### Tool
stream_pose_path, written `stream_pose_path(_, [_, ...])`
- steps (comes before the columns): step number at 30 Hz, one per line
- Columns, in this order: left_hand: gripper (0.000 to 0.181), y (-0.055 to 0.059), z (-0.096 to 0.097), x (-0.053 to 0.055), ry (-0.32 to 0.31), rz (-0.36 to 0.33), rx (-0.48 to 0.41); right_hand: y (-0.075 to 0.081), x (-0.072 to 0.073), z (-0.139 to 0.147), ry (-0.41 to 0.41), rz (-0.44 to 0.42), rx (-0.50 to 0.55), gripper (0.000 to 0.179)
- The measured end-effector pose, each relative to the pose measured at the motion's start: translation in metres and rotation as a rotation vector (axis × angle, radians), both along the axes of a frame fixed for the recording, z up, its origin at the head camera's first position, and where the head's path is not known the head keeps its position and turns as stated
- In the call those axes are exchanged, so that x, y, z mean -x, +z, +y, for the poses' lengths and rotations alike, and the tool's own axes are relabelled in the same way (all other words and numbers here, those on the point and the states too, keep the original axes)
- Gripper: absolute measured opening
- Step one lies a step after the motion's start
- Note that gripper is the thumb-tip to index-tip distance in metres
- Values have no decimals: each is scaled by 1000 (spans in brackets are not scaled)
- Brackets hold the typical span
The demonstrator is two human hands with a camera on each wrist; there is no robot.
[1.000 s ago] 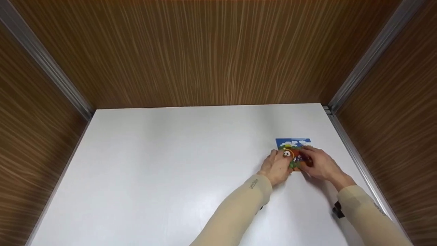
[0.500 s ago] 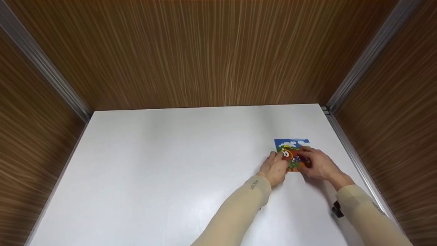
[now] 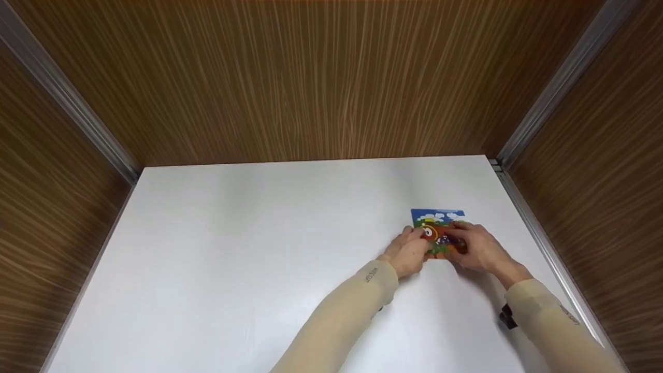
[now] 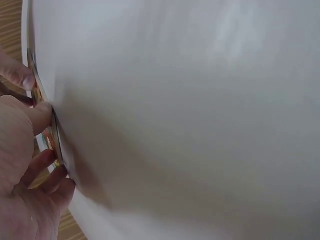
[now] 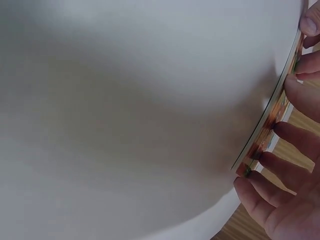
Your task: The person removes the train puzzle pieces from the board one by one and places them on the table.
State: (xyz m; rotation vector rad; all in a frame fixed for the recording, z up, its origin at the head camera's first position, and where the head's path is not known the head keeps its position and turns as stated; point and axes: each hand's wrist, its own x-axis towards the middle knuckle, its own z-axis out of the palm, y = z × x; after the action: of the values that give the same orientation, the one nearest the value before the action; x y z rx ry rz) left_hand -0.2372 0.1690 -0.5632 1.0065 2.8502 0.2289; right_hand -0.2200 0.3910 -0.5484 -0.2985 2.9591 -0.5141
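Note:
A small flat picture board (image 3: pixel 438 216) lies near the right side of the white table, with blue sky, white clouds and a red cartoon figure. My left hand (image 3: pixel 406 253) grips its left side, the thumb at the near edge. On the other side, my right hand (image 3: pixel 481 249) holds the right part, its thumb and fingers spread along the edge and covering part of the picture. In the left wrist view the board (image 4: pixel 58 137) appears edge-on between the fingers. The right wrist view shows the thin near edge of the board (image 5: pixel 265 121), its picture mostly hidden.
The white table top (image 3: pixel 248 248) extends to the left and front. Brown wood-grain panels (image 3: pixel 321 77) stand behind it and at both sides, with metal rails (image 3: pixel 538 233) along the corners and the right edge. A small black object (image 3: pixel 507 317) shows beneath the right sleeve.
The board has slid slightly to the left on the table, and both hands have shifted left with it. Their hold on its two sides looks much the same.

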Motion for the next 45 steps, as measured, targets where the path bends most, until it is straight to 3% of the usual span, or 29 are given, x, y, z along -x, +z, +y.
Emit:
stream_pose_path(5, [25,2,-16,4,-18,-40,-24,1,0,-9,21,17,-13,64])
stream_pose_path(15, [28,5,-54,7,-52,-46,-14,0,3,-38,97,56,-29,64])
stream_pose_path(23, [31,9,-97,8,-76,-84,-29,-1,5,-66,204,98,-23,62])
stream_pose_path(29, [34,7,-135,8,-118,-92,-63,-2,10,-88,285,68,-54,62])
stream_pose_path(36, [34,6,-171,3,-115,-67,-58,-1,17,-113,375,77,-80,63])
stream_pose_path(45, [38,7,-215,-2,-76,-88,-61,-2,27,-146,510,99,-67,59])
